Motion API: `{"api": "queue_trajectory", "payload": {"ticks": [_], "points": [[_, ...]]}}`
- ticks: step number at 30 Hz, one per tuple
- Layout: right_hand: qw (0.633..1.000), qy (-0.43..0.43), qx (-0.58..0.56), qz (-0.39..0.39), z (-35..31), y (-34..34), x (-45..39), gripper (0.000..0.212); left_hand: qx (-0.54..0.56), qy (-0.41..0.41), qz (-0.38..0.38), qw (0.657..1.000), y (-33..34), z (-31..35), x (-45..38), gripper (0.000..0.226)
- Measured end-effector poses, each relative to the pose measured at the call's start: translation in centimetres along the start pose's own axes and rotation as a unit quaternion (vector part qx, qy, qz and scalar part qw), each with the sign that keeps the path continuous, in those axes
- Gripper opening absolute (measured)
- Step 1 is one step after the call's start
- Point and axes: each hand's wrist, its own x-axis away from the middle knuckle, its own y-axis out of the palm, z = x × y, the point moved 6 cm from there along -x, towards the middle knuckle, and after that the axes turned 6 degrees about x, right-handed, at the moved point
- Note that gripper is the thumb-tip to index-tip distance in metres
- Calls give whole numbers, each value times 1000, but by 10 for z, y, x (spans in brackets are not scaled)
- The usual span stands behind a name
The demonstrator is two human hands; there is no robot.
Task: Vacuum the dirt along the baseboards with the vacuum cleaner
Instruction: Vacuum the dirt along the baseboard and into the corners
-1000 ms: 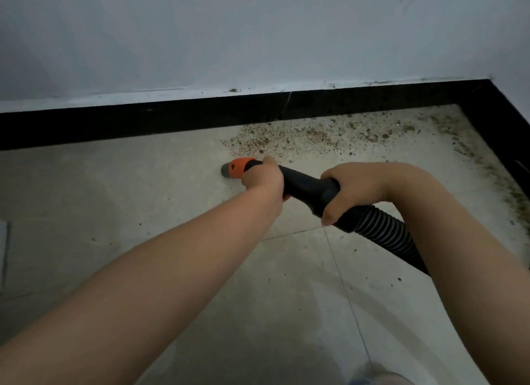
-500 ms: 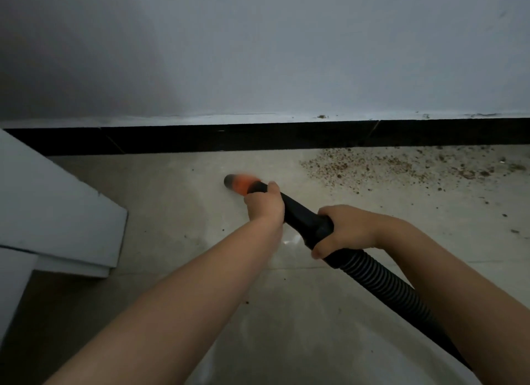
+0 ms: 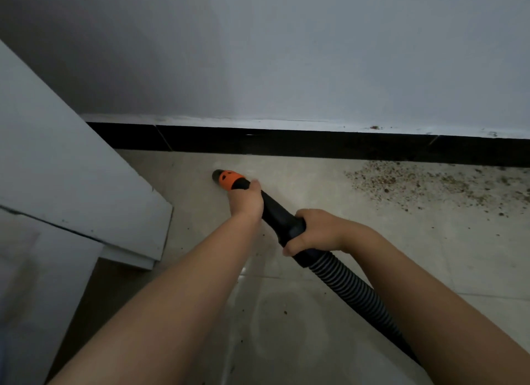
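Indoor room, looks domestic: a home, can't tell which room. Evidence: plain painted wall [image 3: 286, 49], pale grey-white, with a glossy black tiled baseboard [image 3: 315, 145] along its foot, tile joints visible in it. Floor [image 3: 430, 255] is large beige glazed tiles with thin grout lines, slightly reflective. White-painted stepped panel [image 3: 71, 169] at left, edges scuffed; could be a door frame or cabinet side, can't tell. Patch of brown crumbly dirt [image 3: 415, 184] on the floor right against the baseboard at right. Household-type vacuum hose [image 3: 344, 281], black ribbed with orange-collared nozzle [image 3: 226, 179], low over the floor near the baseboard. Dim lighting.
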Motion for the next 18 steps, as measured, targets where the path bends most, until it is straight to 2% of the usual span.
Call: {"api": "queue_trajectory", "payload": {"ticks": [5, 9, 12, 15, 18], "points": [[995, 20, 87, -33, -3, -21, 24, 39, 82, -63, -16, 994, 7, -15, 17, 46], [991, 29, 125, -47, -1, -30, 39, 35, 109, -87, -38, 990, 17, -21, 27, 46], [990, 27, 130, -41, -8, -23, 27, 39, 91, -73, -25, 993, 11, -14, 18, 48], [995, 2, 96, -38, -24, -9, 0, 39, 73, -37, 16, 997, -11, -2, -4, 47], [997, -26, 66, -19, -42, 5, -26, 39, 33, -5, 23, 999, -34, 13, -29, 48]]}}
